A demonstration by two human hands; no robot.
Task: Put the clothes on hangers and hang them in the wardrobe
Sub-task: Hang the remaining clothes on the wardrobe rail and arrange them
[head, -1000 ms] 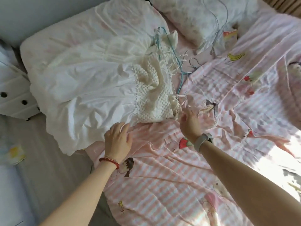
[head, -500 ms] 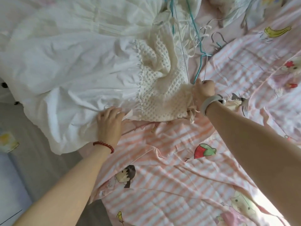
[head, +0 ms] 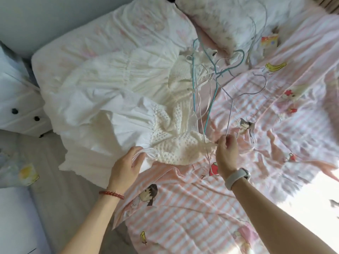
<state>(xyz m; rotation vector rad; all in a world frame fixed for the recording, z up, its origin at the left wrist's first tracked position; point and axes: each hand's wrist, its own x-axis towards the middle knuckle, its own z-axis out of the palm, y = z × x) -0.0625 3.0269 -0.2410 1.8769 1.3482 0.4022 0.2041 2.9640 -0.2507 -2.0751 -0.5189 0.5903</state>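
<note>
A person is leaning over a bed covered with a pink striped cartoon quilt [head: 183, 213], where a white dress [head: 102, 110] with a crocheted bodice is lying spread beside a tangle of wire hangers [head: 207, 85]. The left hand [head: 126, 167] is gripping the dress's gathered waist seam, while the right hand [head: 226, 154] is pinching a thin wire hanger at the bodice's edge. A white pillow [head: 223, 21] is lying near the headboard.

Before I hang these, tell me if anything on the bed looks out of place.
The wire hangers lie in a crossed heap above the white dress, apparently tangled, with one teal hanger hooked through the rest. The right hand pinches a wire at the dress's knitted top.
</note>
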